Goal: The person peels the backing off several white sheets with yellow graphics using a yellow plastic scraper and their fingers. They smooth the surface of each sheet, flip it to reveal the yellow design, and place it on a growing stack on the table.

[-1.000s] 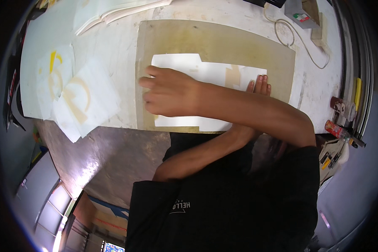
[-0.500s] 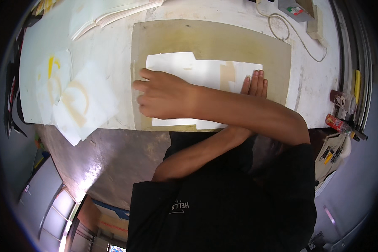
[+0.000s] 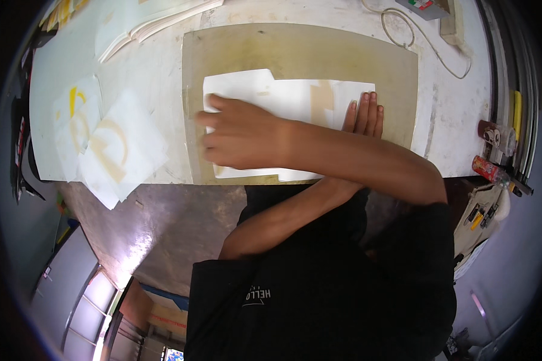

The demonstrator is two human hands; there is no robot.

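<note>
A white paper sheet (image 3: 295,93) with a stepped outline and faint tan shapes lies on an olive-tinted mat (image 3: 271,51). My forearms cross over it, the right one above the left. At the sheet's right end, my left hand (image 3: 364,114) rests flat with fingers stretched out; its palm is partly hidden behind my right forearm. Over the left end, my right hand (image 3: 241,133) is palm down with curled, slightly blurred fingers. What those fingers may hold is hidden beneath them.
Overlapping translucent sheets (image 3: 111,144) with tan and yellow shapes overhang the table's front left edge. A stack of paper (image 3: 162,24) lies at the back left. A cable (image 3: 403,24) loops at the back right. A red container (image 3: 489,169) sits past the right edge.
My right hand has shifted slightly right over the sheet. My left hand keeps its place on the sheet. The whole view has moved a little.
</note>
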